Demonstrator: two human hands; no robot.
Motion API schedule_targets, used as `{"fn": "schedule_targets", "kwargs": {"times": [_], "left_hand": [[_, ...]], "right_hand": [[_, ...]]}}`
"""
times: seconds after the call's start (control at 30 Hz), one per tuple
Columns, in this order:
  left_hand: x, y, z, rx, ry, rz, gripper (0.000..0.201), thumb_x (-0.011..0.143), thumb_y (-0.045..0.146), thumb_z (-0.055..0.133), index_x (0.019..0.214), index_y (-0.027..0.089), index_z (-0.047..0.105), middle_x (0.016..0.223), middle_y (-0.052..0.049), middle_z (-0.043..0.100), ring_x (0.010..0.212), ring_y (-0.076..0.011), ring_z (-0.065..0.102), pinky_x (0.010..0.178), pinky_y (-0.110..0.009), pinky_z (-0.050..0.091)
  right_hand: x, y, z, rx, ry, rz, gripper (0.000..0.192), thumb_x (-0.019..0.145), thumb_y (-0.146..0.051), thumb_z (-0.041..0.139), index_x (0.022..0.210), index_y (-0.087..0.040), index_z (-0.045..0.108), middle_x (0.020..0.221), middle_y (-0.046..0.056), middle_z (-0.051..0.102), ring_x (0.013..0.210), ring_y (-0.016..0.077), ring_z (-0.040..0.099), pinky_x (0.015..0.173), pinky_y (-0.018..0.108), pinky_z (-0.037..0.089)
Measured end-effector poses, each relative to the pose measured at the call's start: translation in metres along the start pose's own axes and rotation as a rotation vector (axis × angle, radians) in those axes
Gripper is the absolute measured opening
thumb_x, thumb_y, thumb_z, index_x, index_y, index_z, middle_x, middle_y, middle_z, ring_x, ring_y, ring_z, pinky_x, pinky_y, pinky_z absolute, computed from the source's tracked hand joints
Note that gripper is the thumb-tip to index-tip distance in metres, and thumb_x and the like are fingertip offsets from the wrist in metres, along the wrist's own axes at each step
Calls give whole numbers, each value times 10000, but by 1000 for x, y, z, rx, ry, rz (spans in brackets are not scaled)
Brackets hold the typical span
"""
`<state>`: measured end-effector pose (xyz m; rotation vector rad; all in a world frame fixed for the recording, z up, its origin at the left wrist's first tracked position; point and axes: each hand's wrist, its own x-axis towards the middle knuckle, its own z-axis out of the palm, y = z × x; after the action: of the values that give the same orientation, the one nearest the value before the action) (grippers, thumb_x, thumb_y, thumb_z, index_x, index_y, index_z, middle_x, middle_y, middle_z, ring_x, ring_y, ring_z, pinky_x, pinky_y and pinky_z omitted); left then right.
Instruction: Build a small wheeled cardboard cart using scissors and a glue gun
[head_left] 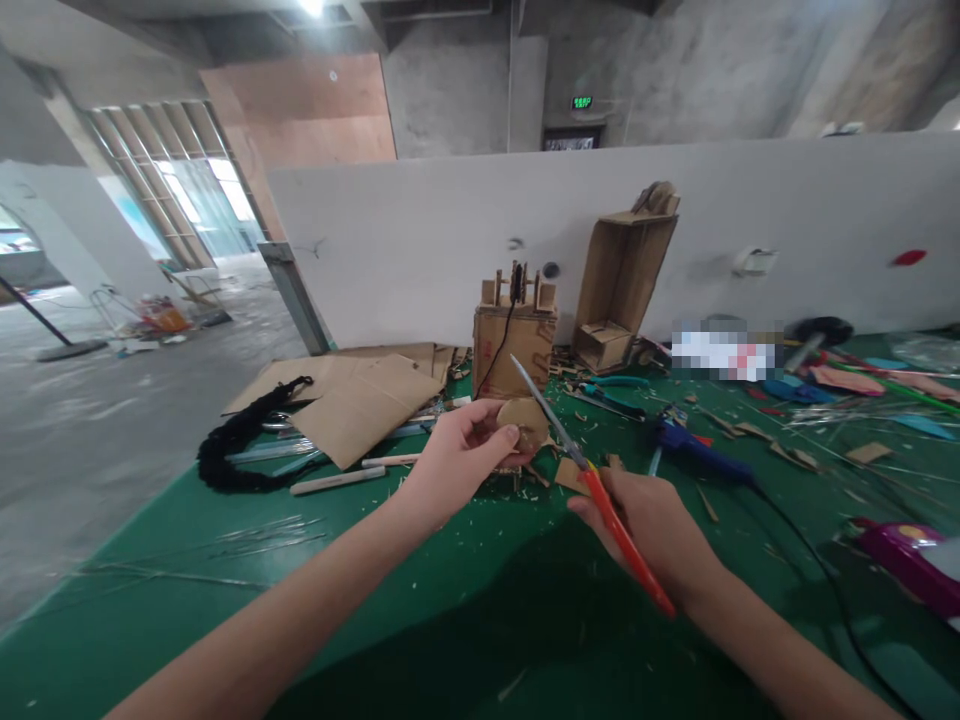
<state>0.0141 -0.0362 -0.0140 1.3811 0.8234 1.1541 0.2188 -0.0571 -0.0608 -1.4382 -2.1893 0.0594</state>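
Pinched between the thumb and fingers of my left hand [469, 445] is a small round cardboard disc [523, 422]. My right hand [656, 520] grips red-handled scissors [611, 510]. Their blades look closed and point up and to the left, just right of the disc. Behind my hands stands a cardboard box [510, 345] with upright cardboard pieces on top and a black cord hanging down its front. Cardboard scraps [571, 476] lie on the green table [450, 600] beneath and around my hands.
At the left are flat cardboard sheets [375, 395], a black fuzzy bundle [240, 440] and a marker [337, 480]. A tall open cardboard box [622, 285] leans by the white partition [390, 250]. Pliers [611, 392], a blue glue gun [697, 450] with its cord and a purple tape dispenser [911, 560] lie right.
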Motion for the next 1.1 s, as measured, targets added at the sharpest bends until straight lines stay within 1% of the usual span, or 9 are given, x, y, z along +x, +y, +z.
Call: {"fn": "schedule_targets", "kwargs": {"times": [0.13,0.2,0.33,0.47,0.53,0.63,0.83,0.93,1.1], "left_hand": [[1,5,-1,-68,47,-7,175,806,264,585,950,165,585,888,-38,639,770,-140,622,695,-294,555],[1,7,-2,-87,75,-16,173,805,277,585,949,181,574,904,-37,628,790,-147,615,649,-274,549],[3,10,-3,-106,39,-36,209,816,304,584,987,198,529,941,-45,632,855,-175,641,686,-297,553],[5,10,-3,-41,79,-22,198,815,250,585,960,181,469,844,-22,628,700,-136,645,616,-278,551],[5,10,-3,-2,97,8,201,794,210,603,925,177,453,803,-7,611,673,-121,622,567,-252,537],[4,11,-4,34,86,46,202,778,213,616,910,177,467,749,11,576,657,-115,582,526,-237,516],[3,12,-5,109,73,62,220,787,244,603,966,151,514,730,6,588,597,-99,554,529,-233,485],[3,12,-5,150,86,80,237,795,220,596,973,167,449,687,24,605,561,-93,562,545,-234,473],[2,14,-5,168,90,106,220,809,207,580,876,197,371,654,45,599,534,-82,561,541,-225,459]], "right_hand": [[1,1,2,70,-33,-22,329,869,-465,403,677,-209,481,531,7,520,458,150,474,467,266,324],[1,1,0,133,-77,-35,320,866,-462,400,700,-204,490,564,9,526,473,147,466,475,272,336],[0,-1,-3,212,-106,-68,323,883,-465,350,784,-195,497,787,74,580,666,197,545,596,328,420],[-1,-1,-3,251,-134,-51,307,880,-474,366,864,-192,488,909,103,580,803,235,563,681,378,452],[0,0,-2,251,-145,-29,313,880,-474,367,879,-189,496,915,108,582,820,244,567,687,386,457],[-1,1,-1,244,-146,-13,320,877,-471,378,890,-185,520,903,109,588,818,249,573,675,382,461],[0,0,-2,259,-146,-23,344,874,-482,374,901,-177,531,900,119,582,823,254,573,681,393,466],[1,0,-3,263,-177,-5,368,876,-505,354,893,-175,518,935,134,574,858,267,571,696,410,467],[0,1,-5,311,-187,-35,404,879,-546,338,888,-182,514,988,138,566,933,277,562,745,420,473]]}}
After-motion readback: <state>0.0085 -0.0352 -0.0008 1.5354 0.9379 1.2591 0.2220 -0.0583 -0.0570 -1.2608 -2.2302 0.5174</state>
